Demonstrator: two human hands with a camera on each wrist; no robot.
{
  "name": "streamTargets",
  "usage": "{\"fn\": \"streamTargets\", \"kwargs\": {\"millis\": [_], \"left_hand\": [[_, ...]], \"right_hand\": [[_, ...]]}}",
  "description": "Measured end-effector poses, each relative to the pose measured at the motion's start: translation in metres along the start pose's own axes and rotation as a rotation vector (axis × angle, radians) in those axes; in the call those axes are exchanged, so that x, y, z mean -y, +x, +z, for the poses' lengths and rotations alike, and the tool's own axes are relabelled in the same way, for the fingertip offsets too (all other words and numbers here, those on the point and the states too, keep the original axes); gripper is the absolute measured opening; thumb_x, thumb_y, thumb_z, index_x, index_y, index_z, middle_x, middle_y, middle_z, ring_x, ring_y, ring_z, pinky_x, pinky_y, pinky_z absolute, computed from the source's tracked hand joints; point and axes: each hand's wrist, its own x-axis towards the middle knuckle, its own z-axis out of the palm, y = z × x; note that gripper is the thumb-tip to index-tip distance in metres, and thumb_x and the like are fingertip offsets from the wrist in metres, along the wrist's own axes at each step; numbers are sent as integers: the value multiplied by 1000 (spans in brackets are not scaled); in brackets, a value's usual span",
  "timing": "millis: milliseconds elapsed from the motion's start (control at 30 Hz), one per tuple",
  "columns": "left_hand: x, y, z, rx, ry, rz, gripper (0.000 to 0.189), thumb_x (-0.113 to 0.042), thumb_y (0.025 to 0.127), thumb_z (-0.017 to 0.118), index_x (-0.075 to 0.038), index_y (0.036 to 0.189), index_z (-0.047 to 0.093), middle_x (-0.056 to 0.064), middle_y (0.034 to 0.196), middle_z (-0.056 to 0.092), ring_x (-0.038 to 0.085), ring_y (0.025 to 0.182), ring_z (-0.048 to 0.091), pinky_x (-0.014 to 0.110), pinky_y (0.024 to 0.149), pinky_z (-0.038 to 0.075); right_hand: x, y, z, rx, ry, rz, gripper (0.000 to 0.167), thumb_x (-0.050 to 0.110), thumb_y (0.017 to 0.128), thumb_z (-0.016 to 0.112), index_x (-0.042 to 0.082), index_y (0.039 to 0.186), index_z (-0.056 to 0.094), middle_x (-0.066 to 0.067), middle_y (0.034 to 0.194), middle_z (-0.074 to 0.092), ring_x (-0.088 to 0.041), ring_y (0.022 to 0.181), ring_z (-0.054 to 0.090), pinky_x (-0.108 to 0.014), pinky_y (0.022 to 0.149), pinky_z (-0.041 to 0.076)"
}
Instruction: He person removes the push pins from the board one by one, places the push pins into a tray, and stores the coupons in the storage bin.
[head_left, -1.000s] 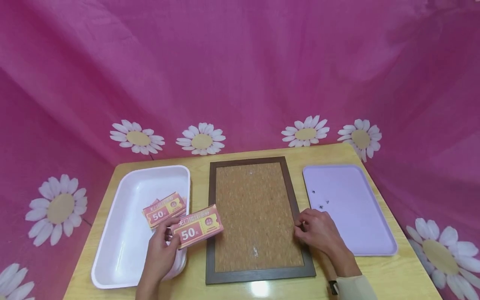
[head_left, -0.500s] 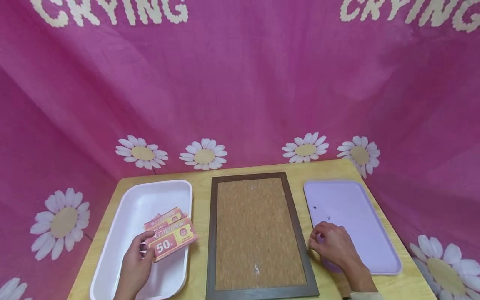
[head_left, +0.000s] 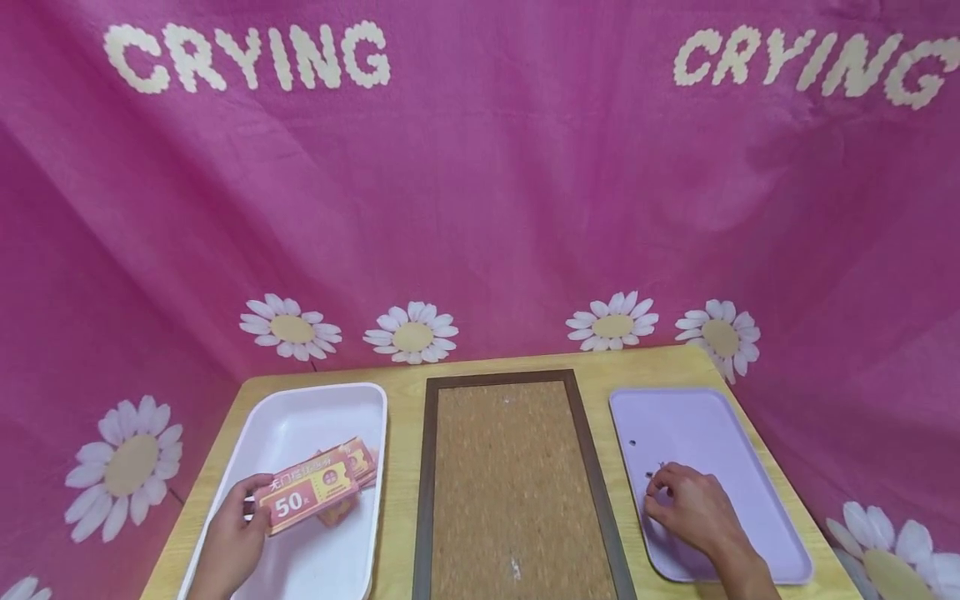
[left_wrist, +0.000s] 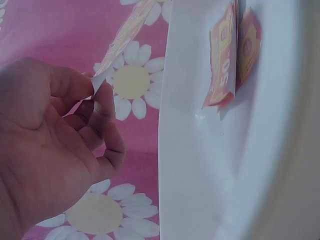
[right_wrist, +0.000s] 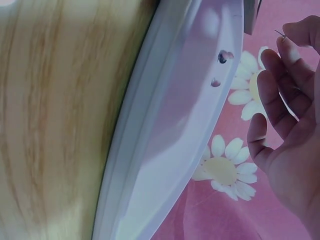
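My left hand [head_left: 231,533] pinches a red and yellow coupon [head_left: 309,493] marked 50 by its left edge, above the white tray [head_left: 378,500]. In the left wrist view, thumb and forefinger meet on the coupon's [left_wrist: 125,35] corner. More coupons [left_wrist: 222,57] lie in that tray, leaning on one another. Over the lilac tray [head_left: 750,492], my right hand [head_left: 701,508] has thumb and forefinger together. The right wrist view shows a thumbtack [right_wrist: 280,34] pinched there, its thin point sticking out; its head is hidden. Other small thumbtacks [right_wrist: 222,57] lie on the lilac tray.
Between the trays lies a cork board [head_left: 517,475] in a dark brown frame [head_left: 424,500]. All stand on a light wooden table [head_left: 405,400]. A pink curtain [head_left: 480,208] with daisies hangs behind and at both sides.
My left hand has drawn the coupon leftward from the board's edge to over the white tray. The right hand has moved right, from the frame to over the lilac tray. The head view has tilted up.
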Motion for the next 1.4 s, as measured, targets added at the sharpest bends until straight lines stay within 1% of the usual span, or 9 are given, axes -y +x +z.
{"fn": "streamTargets", "kwargs": {"millis": [100, 267, 567, 667, 800, 900, 1067, 1267, 1400], "left_hand": [[4, 4, -1, 28, 6, 23, 38, 3, 89, 51, -1, 126, 51, 18, 104, 61, -5, 74, 47, 22, 59, 44], [8, 12, -1, 111, 23, 4, 38, 0, 91, 49, -1, 129, 48, 22, 116, 57, 0, 79, 52, 21, 62, 45], [10, 26, -2, 220, 74, -29, 40, -4, 92, 46, 0, 132, 44, 23, 119, 57, 23, 94, 60, 24, 66, 48], [10, 29, -3, 235, 81, -2, 39, -3, 93, 47, 1, 132, 45, 24, 120, 57, 27, 97, 61, 25, 66, 48], [14, 28, -5, 242, 87, 30, 37, -1, 92, 49, 1, 129, 47, 22, 115, 61, 20, 91, 61, 23, 64, 47], [16, 26, -8, 251, 89, 11, 37, -1, 92, 50, 0, 129, 47, 20, 111, 62, 14, 88, 59, 24, 65, 46], [21, 25, -11, 255, 92, -25, 40, -2, 91, 51, -2, 131, 46, 23, 117, 59, 12, 88, 59, 25, 68, 45], [26, 27, 2, 230, 48, 49, 39, 3, 87, 53, 1, 126, 49, 21, 111, 61, -1, 77, 54, 22, 63, 45], [26, 30, 9, 237, 50, 67, 38, 3, 88, 53, 2, 126, 49, 22, 110, 63, 6, 82, 57, 22, 64, 46]], "right_hand": [[-5, -3, 0, 0, -6, 14, 20, 17, 58, 75, 30, 62, 61, 17, 71, 59, -3, 63, 55, -29, 59, 42], [-12, -2, 0, 3, -15, 12, 20, 17, 59, 76, 30, 63, 61, 19, 70, 58, -1, 63, 53, -27, 57, 42], [-26, 6, -6, 14, -30, 22, 18, 18, 61, 76, 29, 63, 62, 16, 72, 61, -3, 64, 55, -29, 57, 43], [-31, 9, -7, 35, -26, 52, 17, 18, 62, 75, 28, 64, 62, 15, 71, 61, -4, 63, 55, -29, 56, 43], [-35, 13, -10, 74, -17, 98, 13, 19, 64, 75, 26, 66, 64, 13, 72, 62, -6, 64, 55, -31, 57, 42], [-36, 16, -11, 99, -7, 126, 12, 20, 65, 75, 26, 66, 64, 13, 72, 62, -7, 65, 54, -31, 58, 42], [-38, 19, -9, 131, 10, 153, 11, 21, 66, 74, 26, 66, 65, 12, 72, 62, -7, 66, 53, -30, 58, 41], [-40, 21, -4, 138, 8, 165, 9, 21, 66, 74, 25, 66, 65, 11, 72, 62, -8, 65, 54, -32, 59, 42], [-40, 24, 0, 158, 11, 160, 9, 21, 66, 73, 24, 66, 65, 10, 72, 63, -9, 65, 56, -34, 60, 44]]}}
